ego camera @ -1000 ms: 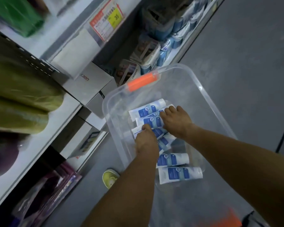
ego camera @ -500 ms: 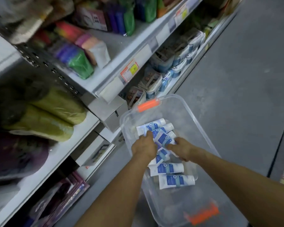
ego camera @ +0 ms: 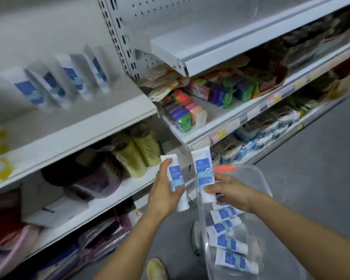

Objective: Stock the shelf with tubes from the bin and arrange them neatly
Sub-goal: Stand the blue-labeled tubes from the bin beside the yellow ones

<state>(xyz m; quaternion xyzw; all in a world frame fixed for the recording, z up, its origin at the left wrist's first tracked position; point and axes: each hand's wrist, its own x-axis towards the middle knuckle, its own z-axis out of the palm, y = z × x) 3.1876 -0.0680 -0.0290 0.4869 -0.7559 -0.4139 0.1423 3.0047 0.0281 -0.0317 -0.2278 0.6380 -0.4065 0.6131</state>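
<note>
Fingers (ego camera: pixel 167 161) of left hand (ego camera: pixel 164 195) and right hand (ego camera: pixel 228 190) each grip a smooth white tube (ego camera: pixel 175 174) (ego camera: pixel 203 168) near clear bin (ego camera: pixel 259 176).

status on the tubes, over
Left hand grips a tube, right hand grips a second tube. Both out of the clear bin, more tubes inside. Path to shelf open.

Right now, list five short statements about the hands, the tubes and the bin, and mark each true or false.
1. The left hand grips a tube. True.
2. The right hand holds nothing. False: it grips a second tube.
3. The clear bin is empty. False: more tubes lie in it.
4. A row of tubes stands on the upper shelf. True.
5. The bin's handle is green. False: the handle is orange.
</note>
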